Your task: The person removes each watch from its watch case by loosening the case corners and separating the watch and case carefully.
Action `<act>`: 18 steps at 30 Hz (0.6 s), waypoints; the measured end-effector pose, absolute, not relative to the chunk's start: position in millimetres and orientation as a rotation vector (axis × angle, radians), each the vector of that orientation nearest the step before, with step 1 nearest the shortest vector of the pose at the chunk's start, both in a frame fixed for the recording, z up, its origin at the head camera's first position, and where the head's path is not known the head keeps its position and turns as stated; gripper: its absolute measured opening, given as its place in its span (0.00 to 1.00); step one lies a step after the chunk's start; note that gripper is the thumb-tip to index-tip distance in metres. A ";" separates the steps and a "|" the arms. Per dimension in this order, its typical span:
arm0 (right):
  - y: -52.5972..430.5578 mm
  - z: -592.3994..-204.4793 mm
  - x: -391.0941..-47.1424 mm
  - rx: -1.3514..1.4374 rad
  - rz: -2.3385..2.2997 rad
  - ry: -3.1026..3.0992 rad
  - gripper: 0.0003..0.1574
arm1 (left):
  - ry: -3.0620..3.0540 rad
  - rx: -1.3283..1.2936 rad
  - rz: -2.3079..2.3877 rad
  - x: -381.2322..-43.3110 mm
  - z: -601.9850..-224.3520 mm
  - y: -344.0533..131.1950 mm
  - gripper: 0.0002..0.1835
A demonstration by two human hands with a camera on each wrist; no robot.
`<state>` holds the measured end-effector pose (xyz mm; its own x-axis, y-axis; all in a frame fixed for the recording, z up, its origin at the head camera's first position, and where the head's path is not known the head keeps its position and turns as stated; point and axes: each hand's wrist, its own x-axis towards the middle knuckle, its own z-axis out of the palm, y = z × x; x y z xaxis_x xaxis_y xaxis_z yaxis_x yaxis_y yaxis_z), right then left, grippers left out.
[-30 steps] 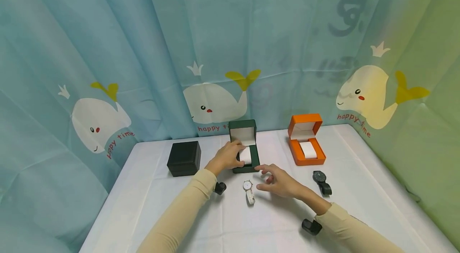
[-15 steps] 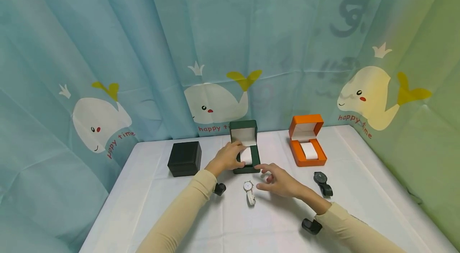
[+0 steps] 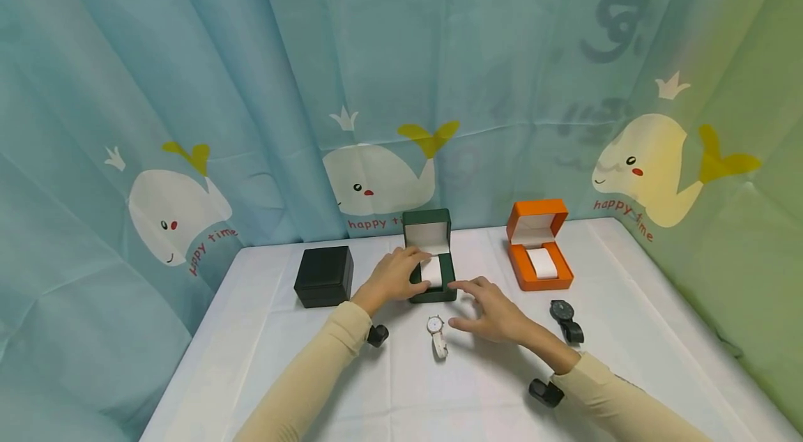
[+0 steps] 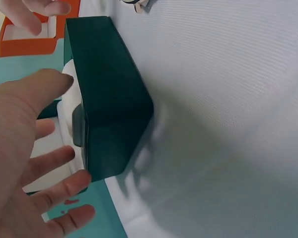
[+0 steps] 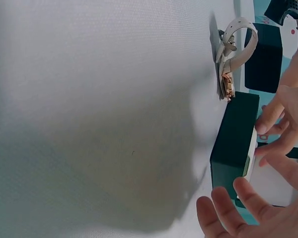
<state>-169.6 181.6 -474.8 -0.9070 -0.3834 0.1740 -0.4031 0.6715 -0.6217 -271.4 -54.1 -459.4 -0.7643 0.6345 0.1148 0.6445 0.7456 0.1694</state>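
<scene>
An open green watch box (image 3: pixel 442 296) with a white cushion (image 3: pixel 433 272) stands mid-table, its lid raised. My left hand (image 3: pixel 392 276) is over the box's left side, thumb and fingers spread near the cushion; whether they touch it I cannot tell. In the left wrist view, the thumb (image 4: pixel 52 85) is beside the cushion. To the right of the box's front corner, my right hand (image 3: pixel 492 313) hovers with loosely extended fingers and holds nothing. Between the hands and in front of the box lies a white-strapped watch (image 3: pixel 437 337), its strap looped in the right wrist view (image 5: pixel 233 57).
A closed black box (image 3: pixel 323 277) stands to the left. An open orange watch box (image 3: pixel 544 284) with its own white cushion is at the back right. A black watch (image 3: pixel 566 321) lies in front of it. Behind the table hangs a whale-print curtain (image 3: pixel 376 79).
My right hand's fingers have straightened a little, the index finger now reaching toward the green box's corner. My left hand has stayed at the box with only slight movement.
</scene>
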 end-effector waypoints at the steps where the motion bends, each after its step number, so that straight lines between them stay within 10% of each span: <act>1: 181.3 -475.1 -169.7 0.660 1.055 -2.847 0.41 | -2.878 -1.059 -0.304 -270.8 -459.1 -55.5 0.31; 18: 178.1 -467.4 -176.7 0.701 0.851 -2.829 0.43 | -2.794 -1.079 -0.300 -259.8 -446.2 -84.7 0.32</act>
